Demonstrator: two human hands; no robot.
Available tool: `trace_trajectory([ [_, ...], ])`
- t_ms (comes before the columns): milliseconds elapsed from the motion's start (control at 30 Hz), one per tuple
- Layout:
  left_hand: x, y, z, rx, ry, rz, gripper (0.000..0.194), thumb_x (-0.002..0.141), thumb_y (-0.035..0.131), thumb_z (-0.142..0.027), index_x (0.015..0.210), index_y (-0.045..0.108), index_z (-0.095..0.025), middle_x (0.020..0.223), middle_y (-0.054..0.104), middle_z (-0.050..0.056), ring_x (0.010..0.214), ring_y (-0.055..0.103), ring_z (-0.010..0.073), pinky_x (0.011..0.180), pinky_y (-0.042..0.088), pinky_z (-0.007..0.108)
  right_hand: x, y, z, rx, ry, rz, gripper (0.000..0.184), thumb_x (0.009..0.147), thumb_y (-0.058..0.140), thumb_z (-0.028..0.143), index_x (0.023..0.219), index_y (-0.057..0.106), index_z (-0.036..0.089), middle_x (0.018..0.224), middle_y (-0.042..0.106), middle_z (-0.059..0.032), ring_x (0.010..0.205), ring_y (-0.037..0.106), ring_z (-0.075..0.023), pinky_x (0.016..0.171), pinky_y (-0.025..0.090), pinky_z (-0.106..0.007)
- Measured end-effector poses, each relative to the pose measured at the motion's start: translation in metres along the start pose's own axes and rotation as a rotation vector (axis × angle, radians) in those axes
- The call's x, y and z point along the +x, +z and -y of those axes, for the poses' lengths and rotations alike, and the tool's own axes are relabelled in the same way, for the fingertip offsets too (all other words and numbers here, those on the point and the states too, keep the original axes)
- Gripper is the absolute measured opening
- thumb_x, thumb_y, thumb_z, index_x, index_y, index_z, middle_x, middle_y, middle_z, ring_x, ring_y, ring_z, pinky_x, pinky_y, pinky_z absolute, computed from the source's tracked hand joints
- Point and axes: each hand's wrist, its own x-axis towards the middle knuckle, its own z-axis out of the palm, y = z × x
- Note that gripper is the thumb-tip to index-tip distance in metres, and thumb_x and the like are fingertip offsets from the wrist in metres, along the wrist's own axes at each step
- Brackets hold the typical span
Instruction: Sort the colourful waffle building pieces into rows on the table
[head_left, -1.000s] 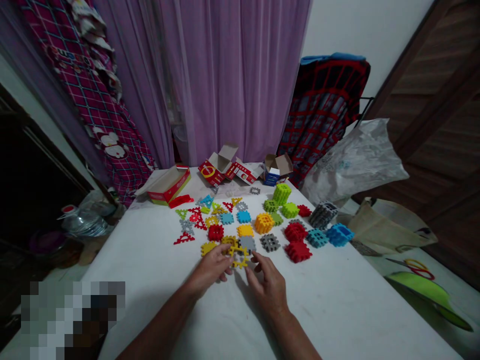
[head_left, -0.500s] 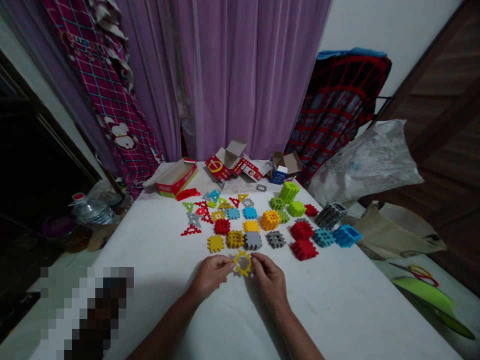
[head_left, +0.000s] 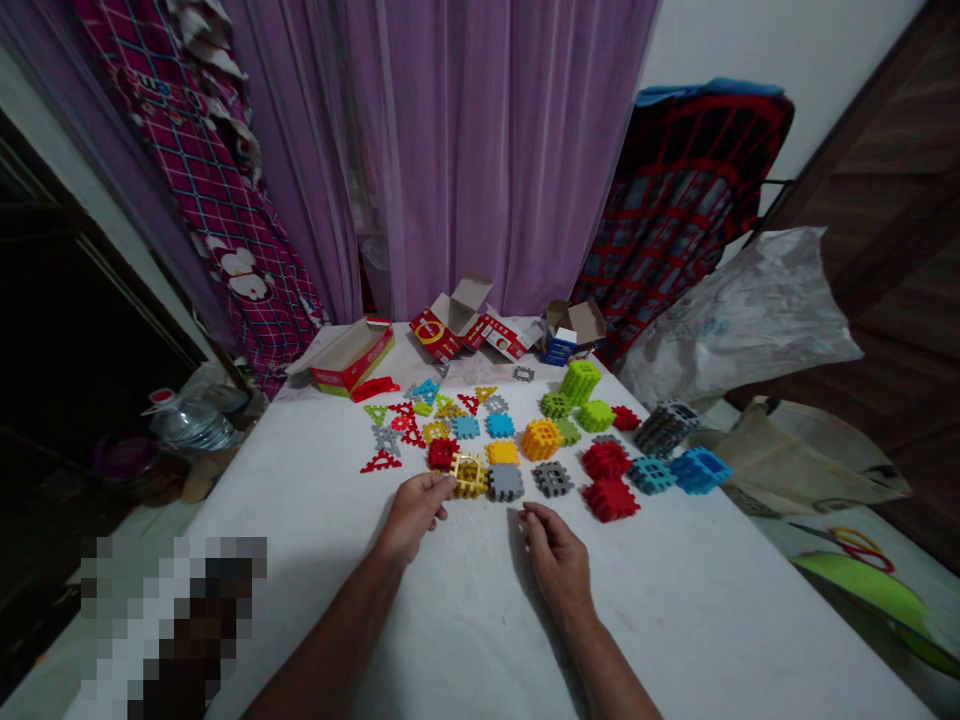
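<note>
My left hand pinches a yellow toothed building piece with a round hole. It is held against the stack of yellow pieces, and whether it rests on them cannot be told. My right hand is low over the white tabletop, its fingers loosely bent and apart from the thumb, with nothing in them. A grey stack of interlocking pieces and a darker grey stack lie just beyond it. A red stack sits behind the yellow one.
Loose triangular pieces lie at the left. Red stacks, a blue stack and a tall green stack stand at the right. Opened cardboard boxes line the back edge. A plastic bag hangs at the right.
My left hand has carried the yellow piece forward and left to the yellow stack. My right hand has let go of it and moved slightly right.
</note>
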Motion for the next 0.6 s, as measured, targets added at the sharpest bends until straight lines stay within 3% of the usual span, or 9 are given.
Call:
trace_trajectory([
  [233, 0.002, 0.015, 0.011, -0.01, -0.047, -0.084, 0.054, 0.053, 0.067, -0.066, 0.07, 0.057, -0.016, 0.073, 0.059, -0.001, 0.044, 0.042, 0.0036, 0.038, 0.019, 0.019, -0.002, 0.002, -0.01, 0.022, -0.01, -0.003, 0.039, 0.087, 0.055, 0.049, 0.096, 0.076, 0.018, 0.084, 0.076, -0.0077, 0.07, 0.068, -0.0191, 0.064, 0.056, -0.029],
  [600, 0.005, 0.023, 0.022, 0.037, -0.031, -0.146, 0.057, 0.056, 0.066, -0.071, 0.07, 0.054, -0.017, 0.07, 0.057, -0.003, 0.041, 0.045, 0.0043, 0.035, 0.022, 0.018, -0.001, -0.001, -0.003, 0.053, 0.018, 0.012, 0.038, 0.086, 0.056, 0.049, 0.095, 0.076, 0.018, 0.082, 0.076, -0.0067, 0.065, 0.067, -0.018, 0.065, 0.056, -0.03],
])
